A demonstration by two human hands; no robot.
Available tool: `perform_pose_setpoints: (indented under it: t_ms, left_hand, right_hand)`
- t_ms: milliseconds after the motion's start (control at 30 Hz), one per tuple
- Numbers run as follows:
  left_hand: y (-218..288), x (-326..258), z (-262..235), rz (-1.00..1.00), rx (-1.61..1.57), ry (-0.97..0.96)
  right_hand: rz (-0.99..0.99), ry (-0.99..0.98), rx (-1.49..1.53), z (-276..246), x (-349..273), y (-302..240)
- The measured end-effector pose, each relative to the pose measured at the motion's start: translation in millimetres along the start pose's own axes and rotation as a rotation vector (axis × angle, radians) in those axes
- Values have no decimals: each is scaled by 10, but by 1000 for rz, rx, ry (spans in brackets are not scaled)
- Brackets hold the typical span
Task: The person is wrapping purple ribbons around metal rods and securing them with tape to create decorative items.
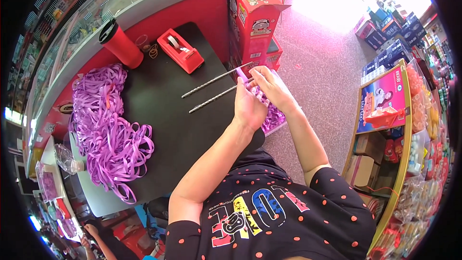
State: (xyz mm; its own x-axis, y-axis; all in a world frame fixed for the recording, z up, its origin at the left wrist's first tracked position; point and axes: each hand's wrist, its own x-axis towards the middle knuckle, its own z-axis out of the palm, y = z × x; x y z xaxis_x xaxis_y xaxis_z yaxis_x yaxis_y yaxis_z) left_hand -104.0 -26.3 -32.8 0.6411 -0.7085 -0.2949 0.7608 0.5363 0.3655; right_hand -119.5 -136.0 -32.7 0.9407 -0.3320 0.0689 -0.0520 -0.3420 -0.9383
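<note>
Just above centre, the left hand point(250, 107) is closed on purple ribbon point(242, 73) beside two metal rods point(211, 82)! Right hand point(272, 88) alongside, fingers curled, its hold I can't tell! A tangled heap point(108, 125) sprawls at left.

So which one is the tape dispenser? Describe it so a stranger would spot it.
Find the black tabletop, then its far end. There, right of the tall red tumbler, sits the low red tape dispenser, set apart by its boxy shape and pale tape roll.
</note>
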Motion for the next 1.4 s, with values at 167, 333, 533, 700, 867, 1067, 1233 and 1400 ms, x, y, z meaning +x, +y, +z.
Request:
perform_pose_setpoints:
  t_ms: [167, 333, 533, 700, 867, 1067, 1233, 1400]
  left_hand:
    - [50, -35, 13, -15, -184, 38]
    - [31, -83, -32, 14, -191, -74]
    - [16, -59, -112, 23, -245, -180]
    - [31, -154, -4, 40, -254, -204]
    - [13, -128, -21, 69, -207, -254]
    - [7, -84, -16, 54, -221, -143]
    - [-42, 10, -97, 47, -237, -153]
    - [-23, -14, -86, 38, -226, -159]
  right_hand:
    - [129, -19, 224, -112, -27, -79]
    - [-145, 131, 171, -184, 94, -254]
    - [-197, -42, 62, 212, 617, -684]
    - [-171, -126, 34, 652, 1082, -620]
    - [-63, -222, -69, 851, 1420, -748]
    - [185, -385, -34, 942, 1601, -931]
    - [371, -414, 8, 967, 1709, -983]
    - [374, -423, 26, 999, 1675, -1008]
